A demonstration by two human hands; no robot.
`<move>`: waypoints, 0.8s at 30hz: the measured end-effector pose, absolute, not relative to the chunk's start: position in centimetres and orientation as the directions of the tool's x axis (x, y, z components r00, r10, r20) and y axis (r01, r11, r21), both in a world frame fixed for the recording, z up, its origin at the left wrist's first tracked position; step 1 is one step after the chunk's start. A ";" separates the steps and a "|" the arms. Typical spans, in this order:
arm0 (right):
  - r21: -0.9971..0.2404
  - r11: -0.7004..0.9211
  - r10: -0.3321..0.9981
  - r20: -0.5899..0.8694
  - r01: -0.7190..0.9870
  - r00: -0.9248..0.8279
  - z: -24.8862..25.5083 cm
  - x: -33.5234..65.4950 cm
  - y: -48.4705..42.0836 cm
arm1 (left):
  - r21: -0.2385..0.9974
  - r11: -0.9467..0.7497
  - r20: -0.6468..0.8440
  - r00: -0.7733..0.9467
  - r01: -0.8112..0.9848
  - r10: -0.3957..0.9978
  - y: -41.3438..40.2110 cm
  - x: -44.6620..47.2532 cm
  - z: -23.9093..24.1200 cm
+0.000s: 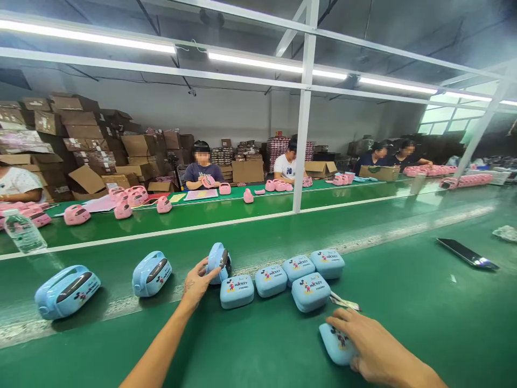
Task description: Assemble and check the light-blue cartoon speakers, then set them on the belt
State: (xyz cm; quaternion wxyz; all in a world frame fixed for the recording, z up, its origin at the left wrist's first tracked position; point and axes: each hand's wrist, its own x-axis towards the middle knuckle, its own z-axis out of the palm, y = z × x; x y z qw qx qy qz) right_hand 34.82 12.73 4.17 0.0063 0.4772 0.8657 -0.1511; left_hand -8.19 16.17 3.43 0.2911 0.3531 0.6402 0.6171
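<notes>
My left hand (pixel 197 283) reaches out over the green table and grips a light blue case (pixel 218 262) standing on its edge. My right hand (pixel 374 350) lies near the front edge, its fingers curled over another light blue Mickey case (pixel 336 343). Between the two hands sits a cluster of several flat blue Mickey cases (pixel 283 280). Two more blue cases, one at the middle left (pixel 152 273) and one at the far left (pixel 67 291), stand further left on the belt.
A black phone (pixel 466 252) lies at the right. A water bottle (pixel 23 231) stands at the far left. A white post (pixel 302 124) rises behind the belt. Several people sit at the far side with pink cases (pixel 129 200). Cardboard boxes (pixel 84 140) are stacked behind.
</notes>
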 end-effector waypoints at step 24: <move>-0.974 -0.198 0.624 -0.037 -0.111 -0.780 5.2 24.9 12.4 | 0.433 -0.248 0.152 -0.201 -0.867 0.968 0.6 -7.8 2.1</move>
